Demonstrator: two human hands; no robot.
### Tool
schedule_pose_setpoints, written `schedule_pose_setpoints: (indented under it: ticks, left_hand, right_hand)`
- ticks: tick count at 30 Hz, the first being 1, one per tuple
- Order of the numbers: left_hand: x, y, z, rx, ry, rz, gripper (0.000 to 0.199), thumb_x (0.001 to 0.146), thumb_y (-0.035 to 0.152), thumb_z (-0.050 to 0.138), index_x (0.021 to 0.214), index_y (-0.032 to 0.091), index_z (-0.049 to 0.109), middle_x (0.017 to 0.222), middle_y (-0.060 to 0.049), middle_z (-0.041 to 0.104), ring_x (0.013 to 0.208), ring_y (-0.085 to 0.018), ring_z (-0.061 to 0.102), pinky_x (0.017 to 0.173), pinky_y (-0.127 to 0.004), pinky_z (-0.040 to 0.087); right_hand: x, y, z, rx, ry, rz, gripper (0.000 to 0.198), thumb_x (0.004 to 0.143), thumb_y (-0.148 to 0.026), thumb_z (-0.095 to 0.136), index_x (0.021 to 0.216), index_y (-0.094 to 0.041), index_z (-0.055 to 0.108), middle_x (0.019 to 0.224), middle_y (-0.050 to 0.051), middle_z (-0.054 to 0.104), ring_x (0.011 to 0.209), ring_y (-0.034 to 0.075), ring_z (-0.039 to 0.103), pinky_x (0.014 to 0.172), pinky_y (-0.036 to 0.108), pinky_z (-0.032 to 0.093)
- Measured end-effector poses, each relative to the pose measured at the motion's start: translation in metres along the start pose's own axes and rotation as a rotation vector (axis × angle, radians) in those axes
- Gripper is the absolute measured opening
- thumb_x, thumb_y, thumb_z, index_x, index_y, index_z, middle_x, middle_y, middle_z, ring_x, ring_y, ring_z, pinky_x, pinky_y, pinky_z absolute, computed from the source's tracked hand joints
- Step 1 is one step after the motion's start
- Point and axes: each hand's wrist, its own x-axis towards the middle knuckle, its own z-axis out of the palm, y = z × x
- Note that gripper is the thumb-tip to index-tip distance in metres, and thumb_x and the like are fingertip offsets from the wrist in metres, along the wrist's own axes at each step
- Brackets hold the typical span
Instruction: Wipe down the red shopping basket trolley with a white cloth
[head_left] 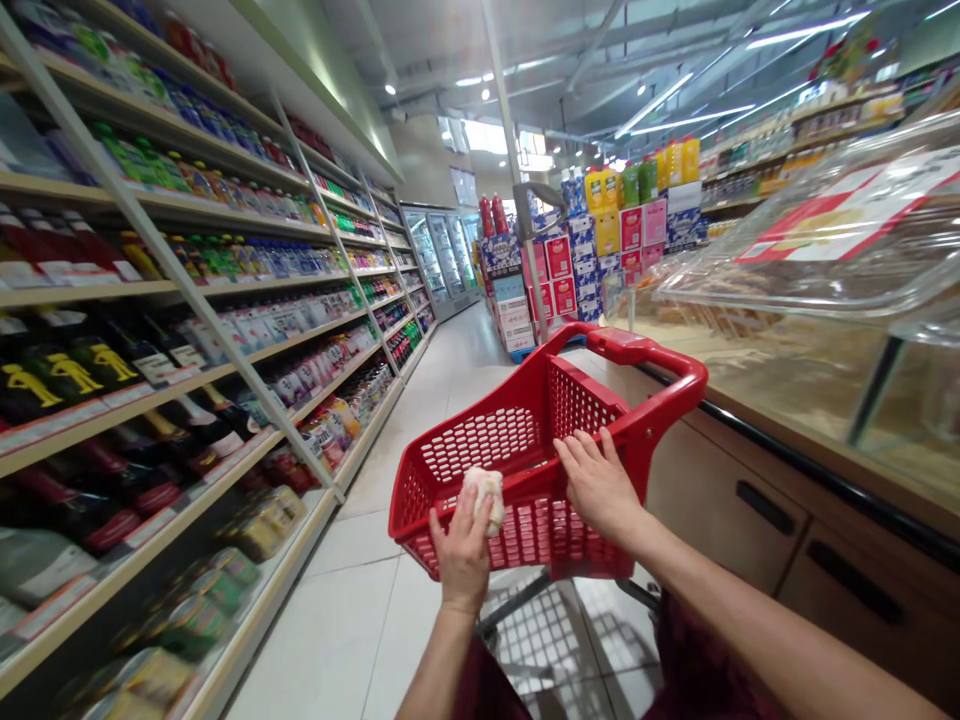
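Note:
A red plastic shopping cart (592, 388) with perforated walls stands in front of me, its handle (679, 378) towards the right. My left hand (461, 555) presses a crumpled whitish cloth (489, 492) against the cart's near rim, with the fingers closed over the cloth. Farther right on the same rim lies my right hand (600, 490), its fingers bent over the edge and its thumb hidden. Inside the cart, part of the floor is concealed by the near wall and my hands.
Shelves (247, 350) of bottles and cans line the left side. On the right runs a wooden counter (720, 520) bearing clear plastic food containers (810, 275). Stacked drink cartons (559, 275) stand beyond the cart, beside a tiled aisle (457, 355) leading to glass-door fridges (442, 255).

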Motion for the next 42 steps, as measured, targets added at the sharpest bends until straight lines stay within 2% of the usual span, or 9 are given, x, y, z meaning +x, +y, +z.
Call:
schedule_pose_setpoints:
  ticks: [4,6,12,20,27,29,36,38,42]
  left_hand:
    - [-0.034,-0.058,-0.011,0.149,0.051,-0.364,0.048,0.081,0.012,0.034,0.126,0.029,0.038,0.125,-0.011,0.049,0.106,-0.021,0.053,0.102,-0.054,0.009]
    - [-0.034,-0.061,-0.009,0.162,0.072,-0.477,0.049,0.081,0.013,0.034,0.127,0.027,0.036,0.125,-0.013,0.049,0.106,-0.023,0.053,0.100,-0.057,0.011]
    - [0.016,0.016,0.009,-0.050,-0.025,-0.047,0.044,0.079,0.009,0.035,0.118,0.025,0.049,0.125,-0.009,0.050,0.115,-0.018,0.047,0.106,-0.046,0.006]
    - [-0.002,-0.022,0.001,0.100,0.057,-0.197,0.043,0.081,0.011,0.035,0.120,0.025,0.047,0.125,-0.009,0.050,0.109,-0.020,0.052,0.105,-0.048,0.008]
    - [0.081,0.105,0.025,-0.169,0.021,0.100,0.038,0.082,0.013,0.038,0.115,0.026,0.050,0.128,-0.005,0.047,0.118,-0.015,0.042,0.107,-0.044,-0.003]
    - [0.081,0.105,0.024,-0.186,0.023,0.116,0.037,0.082,0.014,0.039,0.114,0.027,0.051,0.127,-0.004,0.048,0.117,-0.015,0.044,0.107,-0.043,-0.003]
    - [0.027,0.008,0.009,0.022,0.003,-0.142,0.041,0.079,0.008,0.037,0.115,0.021,0.051,0.122,-0.011,0.052,0.107,-0.019,0.053,0.106,-0.049,0.006]
    - [0.040,0.023,0.009,-0.018,-0.034,-0.134,0.042,0.079,0.008,0.036,0.116,0.022,0.050,0.123,-0.010,0.052,0.109,-0.019,0.051,0.106,-0.050,0.008]
    - [0.091,0.103,0.014,-0.187,-0.043,-0.008,0.041,0.082,0.011,0.037,0.118,0.026,0.047,0.128,-0.005,0.048,0.116,-0.016,0.045,0.107,-0.048,0.009]
  right_hand:
    - [0.000,-0.004,0.000,0.029,-0.006,0.010,0.049,0.074,-0.015,0.043,0.123,-0.009,0.046,0.121,0.011,0.052,0.117,0.026,0.036,0.105,0.047,0.005]
    - [0.000,-0.008,-0.001,0.042,-0.014,0.026,0.049,0.074,-0.015,0.043,0.122,-0.008,0.046,0.121,0.011,0.052,0.117,0.027,0.036,0.104,0.047,0.005]
    - [0.008,0.013,-0.017,0.051,-0.054,0.001,0.049,0.074,-0.020,0.042,0.122,-0.010,0.047,0.124,0.010,0.050,0.116,0.026,0.037,0.103,0.046,0.009]
    - [0.016,0.052,-0.029,-0.053,-0.051,0.067,0.046,0.072,-0.019,0.046,0.117,-0.010,0.051,0.116,0.013,0.054,0.113,0.027,0.037,0.101,0.046,0.010]
    - [0.019,0.057,-0.037,-0.030,-0.018,0.057,0.044,0.073,-0.016,0.042,0.117,-0.012,0.051,0.118,0.011,0.054,0.107,0.024,0.042,0.097,0.042,0.016]
    - [0.020,0.069,-0.042,-0.043,0.011,0.109,0.045,0.073,-0.021,0.044,0.116,-0.011,0.051,0.119,0.012,0.053,0.109,0.026,0.040,0.096,0.044,0.016]
    - [0.018,0.076,-0.039,-0.033,0.066,0.168,0.039,0.074,-0.025,0.045,0.109,-0.012,0.056,0.112,0.011,0.057,0.111,0.026,0.037,0.100,0.045,0.008]
    - [0.016,0.070,-0.037,-0.030,0.094,0.173,0.039,0.073,-0.024,0.045,0.109,-0.012,0.057,0.112,0.011,0.057,0.111,0.026,0.037,0.100,0.046,0.007]
    - [0.011,0.063,-0.036,-0.035,0.136,0.133,0.040,0.074,-0.026,0.047,0.111,-0.012,0.055,0.113,0.010,0.057,0.111,0.026,0.038,0.100,0.046,0.009]
